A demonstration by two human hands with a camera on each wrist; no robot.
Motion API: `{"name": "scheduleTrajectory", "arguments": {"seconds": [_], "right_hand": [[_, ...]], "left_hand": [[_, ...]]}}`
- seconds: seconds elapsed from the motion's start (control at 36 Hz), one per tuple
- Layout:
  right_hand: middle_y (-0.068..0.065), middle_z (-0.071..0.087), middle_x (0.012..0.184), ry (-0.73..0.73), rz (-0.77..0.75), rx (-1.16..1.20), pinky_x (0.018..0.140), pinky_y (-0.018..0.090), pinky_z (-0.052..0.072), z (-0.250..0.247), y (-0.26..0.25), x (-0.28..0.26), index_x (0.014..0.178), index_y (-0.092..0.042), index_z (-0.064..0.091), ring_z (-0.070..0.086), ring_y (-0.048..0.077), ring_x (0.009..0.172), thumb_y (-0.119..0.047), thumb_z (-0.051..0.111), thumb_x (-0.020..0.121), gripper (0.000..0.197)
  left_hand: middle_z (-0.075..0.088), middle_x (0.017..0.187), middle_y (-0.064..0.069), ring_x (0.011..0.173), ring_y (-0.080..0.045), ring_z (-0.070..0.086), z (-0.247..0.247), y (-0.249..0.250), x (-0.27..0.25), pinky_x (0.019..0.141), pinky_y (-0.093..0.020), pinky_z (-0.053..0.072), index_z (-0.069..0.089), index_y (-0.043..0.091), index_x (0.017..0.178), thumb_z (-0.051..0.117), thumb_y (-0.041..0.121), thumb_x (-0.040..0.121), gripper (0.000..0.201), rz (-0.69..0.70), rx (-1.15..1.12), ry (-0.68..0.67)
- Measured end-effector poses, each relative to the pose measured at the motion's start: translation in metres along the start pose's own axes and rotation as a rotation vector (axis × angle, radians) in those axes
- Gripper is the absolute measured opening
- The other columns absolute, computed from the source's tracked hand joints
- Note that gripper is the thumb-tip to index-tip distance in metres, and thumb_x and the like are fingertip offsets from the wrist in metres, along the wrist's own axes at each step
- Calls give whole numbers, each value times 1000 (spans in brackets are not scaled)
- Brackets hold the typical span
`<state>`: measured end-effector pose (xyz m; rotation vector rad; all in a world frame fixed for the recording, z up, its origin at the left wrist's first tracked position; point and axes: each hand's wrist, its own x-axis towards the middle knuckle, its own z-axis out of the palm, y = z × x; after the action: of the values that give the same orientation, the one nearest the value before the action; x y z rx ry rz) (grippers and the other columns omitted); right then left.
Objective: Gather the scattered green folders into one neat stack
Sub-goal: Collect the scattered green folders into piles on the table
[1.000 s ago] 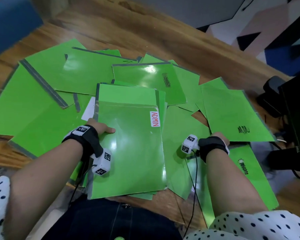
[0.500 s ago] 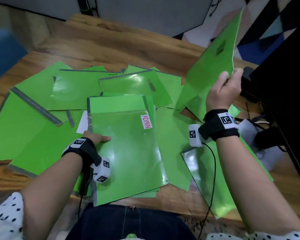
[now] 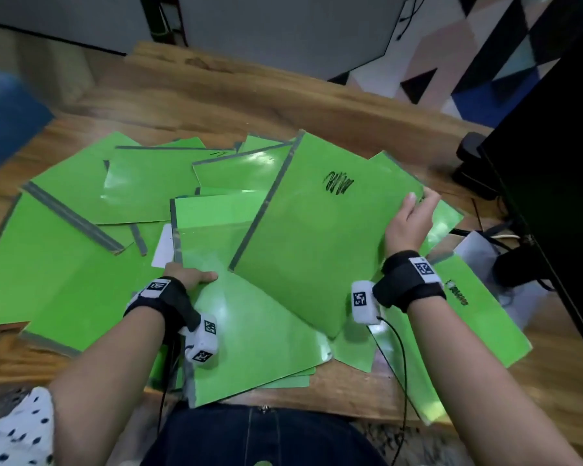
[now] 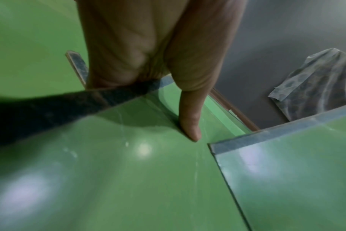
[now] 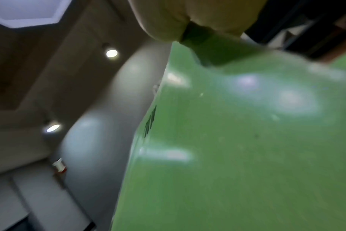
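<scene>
Your left hand point(image 3: 189, 275) grips the stack point(image 3: 249, 331) at its 9 o'clock edge; only the left wrist view shows your thumb point(image 4: 190, 121) pressing flat on top. Your right hand point(image 3: 409, 220) pinches the scribbled green folder point(image 3: 317, 237), held tilted over the stack's 2 o'clock side.

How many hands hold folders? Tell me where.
2. The left hand grips the left edge of the near stack; the right hand holds a scribbled folder by its right edge, over that stack.

A wooden table point(image 3: 283, 105) fills the middle. At two o'clock stands a black monitor point(image 3: 559, 169), with dark cables point(image 3: 519, 260) near its base. At ten o'clock is a blurred blue object point(image 3: 7, 119). At one o'clock lies a patterned floor point(image 3: 485, 52).
</scene>
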<state>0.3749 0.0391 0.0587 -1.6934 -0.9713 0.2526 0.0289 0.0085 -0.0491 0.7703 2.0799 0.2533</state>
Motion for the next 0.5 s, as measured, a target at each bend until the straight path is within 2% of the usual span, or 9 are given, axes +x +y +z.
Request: {"name": "scheduleTrajectory", "arguments": {"seconds": [0.06, 0.11, 0.17, 0.22, 0.28, 0.33, 0.36, 0.44, 0.5], "right_hand": [[11, 53, 99, -59, 217, 33, 70, 24, 33, 3, 11, -5, 130, 0, 39, 51, 21, 87, -18, 40, 99, 35], [16, 47, 133, -160, 506, 42, 97, 29, 36, 7, 31, -9, 138, 0, 35, 48, 26, 119, -22, 56, 92, 55], [10, 50, 133, -289, 765, 55, 106, 39, 38, 9, 48, -18, 136, -1, 41, 49, 26, 120, -26, 73, 76, 73], [7, 58, 121, -464, 904, 50, 101, 42, 44, 7, 55, -30, 123, -1, 56, 56, 26, 107, -21, 76, 72, 58], [11, 64, 110, -565, 950, 11, 94, 45, 50, 10, 70, -38, 113, 4, 60, 63, 30, 98, -12, 78, 71, 48], [17, 65, 109, -565, 958, -67, 90, 48, 52, 11, 73, -46, 119, 10, 54, 65, 36, 97, -11, 85, 57, 72], [17, 62, 114, -497, 939, -98, 92, 47, 51, 13, 80, -44, 124, 12, 49, 63, 36, 102, -10, 86, 56, 81], [16, 51, 133, -326, 890, -211, 102, 39, 43, 2, 66, -37, 136, 7, 37, 52, 33, 120, -6, 76, 76, 73], [17, 49, 137, -259, 841, -278, 99, 34, 43, -13, 68, -25, 142, 3, 32, 52, 32, 122, -6, 68, 84, 68]], "left_hand": [[44, 139, -22, 123, -37, 48, 0, 0, 1, 96, -42, 45, 31, -7, 139, 83, 38, 67, 100, -1, 12, -2], [46, 138, -23, 121, -37, 49, 1, -1, 3, 94, -42, 46, 32, -7, 138, 83, 39, 66, 100, -4, 18, -4], [48, 135, -23, 119, -37, 51, 2, -1, 5, 90, -41, 47, 33, -8, 138, 83, 38, 67, 98, -8, 15, 0], [50, 133, -23, 117, -37, 52, 3, -1, 6, 88, -41, 47, 34, -8, 136, 83, 36, 67, 95, -18, 10, 0], [50, 131, -23, 116, -37, 52, 4, -1, 7, 87, -41, 47, 35, -8, 135, 84, 35, 67, 94, -33, 3, -7], [50, 131, -24, 116, -37, 52, 4, 0, 7, 87, -41, 46, 34, -8, 136, 83, 34, 68, 94, -42, 3, -12], [50, 132, -24, 117, -37, 51, 3, 0, 7, 88, -41, 46, 34, -8, 136, 83, 34, 68, 94, -44, 7, -14], [46, 137, -23, 120, -38, 50, 2, 0, 7, 93, -42, 46, 31, -7, 139, 84, 38, 66, 100, -33, 19, -6], [46, 138, -23, 120, -38, 50, 1, -1, 7, 94, -43, 47, 30, -6, 140, 84, 41, 65, 104, -22, 28, -4]]}}
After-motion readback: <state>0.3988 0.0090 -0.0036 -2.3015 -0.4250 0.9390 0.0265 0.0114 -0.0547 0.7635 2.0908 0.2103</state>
